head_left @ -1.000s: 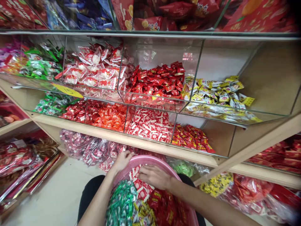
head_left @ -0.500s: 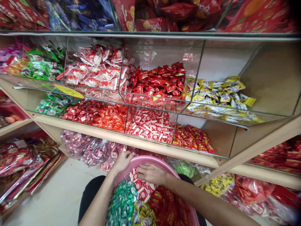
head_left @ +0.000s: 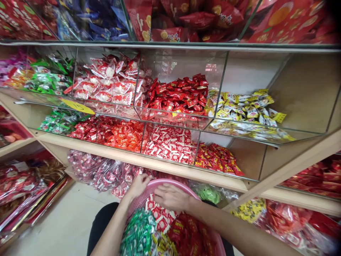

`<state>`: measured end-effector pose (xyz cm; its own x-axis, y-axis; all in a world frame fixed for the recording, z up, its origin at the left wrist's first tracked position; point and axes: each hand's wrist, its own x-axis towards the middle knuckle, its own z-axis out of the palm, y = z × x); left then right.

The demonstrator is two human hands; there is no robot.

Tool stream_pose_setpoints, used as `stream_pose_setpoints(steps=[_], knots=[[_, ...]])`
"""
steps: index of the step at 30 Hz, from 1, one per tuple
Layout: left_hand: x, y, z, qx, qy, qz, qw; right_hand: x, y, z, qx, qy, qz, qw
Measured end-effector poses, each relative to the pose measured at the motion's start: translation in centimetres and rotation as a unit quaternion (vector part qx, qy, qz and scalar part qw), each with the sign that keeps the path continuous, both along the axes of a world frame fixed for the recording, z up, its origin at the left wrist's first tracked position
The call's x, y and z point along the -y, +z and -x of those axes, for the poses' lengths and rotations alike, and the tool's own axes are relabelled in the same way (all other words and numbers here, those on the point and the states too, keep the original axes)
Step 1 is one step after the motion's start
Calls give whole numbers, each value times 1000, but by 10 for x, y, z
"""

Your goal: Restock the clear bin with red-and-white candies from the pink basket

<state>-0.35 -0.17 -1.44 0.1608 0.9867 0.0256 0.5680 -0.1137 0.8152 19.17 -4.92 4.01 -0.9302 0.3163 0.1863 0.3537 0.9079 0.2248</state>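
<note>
The right hand (head_left: 172, 196) lies palm down over the red-and-white wrapped candies (head_left: 162, 219) in the pink plastic basket (head_left: 183, 185); its fingertips and palm are turned out of sight, so I cannot tell whether it is grasping any. The left hand (head_left: 140, 185) grasps the basket's far left rim, fingers bent over it, their undersides hidden.

The basket sits between two black-trousered knees (head_left: 102, 227), the right one mostly covered by the right forearm. Its near side runs off the bottom of the view — along with part of the green-wrapped candies (head_left: 140, 231), the yellow-wrapped candies (head_left: 163, 245) and the dark red wrapped candies (head_left: 191, 234). Printing on these wrappers is too small to read. Along the top, red packets with orange pictures (head_left: 170, 34) are cut off by the frame.

The far rim lies close to the wooden shelf ledge (head_left: 160, 165), with clear bags of wrapped candies (head_left: 106, 174) under it, leaving little room ahead. Pink mesh shows between the left hand and the candies; left of the left knee, pale floor (head_left: 74, 209) spreads open.
</note>
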Motion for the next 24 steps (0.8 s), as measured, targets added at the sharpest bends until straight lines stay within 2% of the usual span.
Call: stream_pose_setpoints(steps=[5, 8, 10, 12, 15, 19, 24], knots=[[2, 5, -1, 15, -3, 11, 1000, -26, 57, 9, -144, -47, 2, 988], [2, 5, -1, 7, -3, 17, 1000, -50, 84, 14, -242, -132, 37, 961], [1, 4, 0, 4, -5, 18, 1000, -67, 94, 16, -267, -212, 62, 938], [1, 2, 0, 2, -7, 18, 1000, -81, 99, 18, -247, -288, 90, 921], [0, 1, 0, -2, -10, 20, 1000, -96, 99, 24, -179, -354, 128, 909], [0, 2, 0, -7, -12, 17, 1000, -107, 96, 33, -133, -399, 162, 893], [1, 5, 0, -6, -15, 19, 1000, -112, 93, 37, -143, -408, 168, 886]])
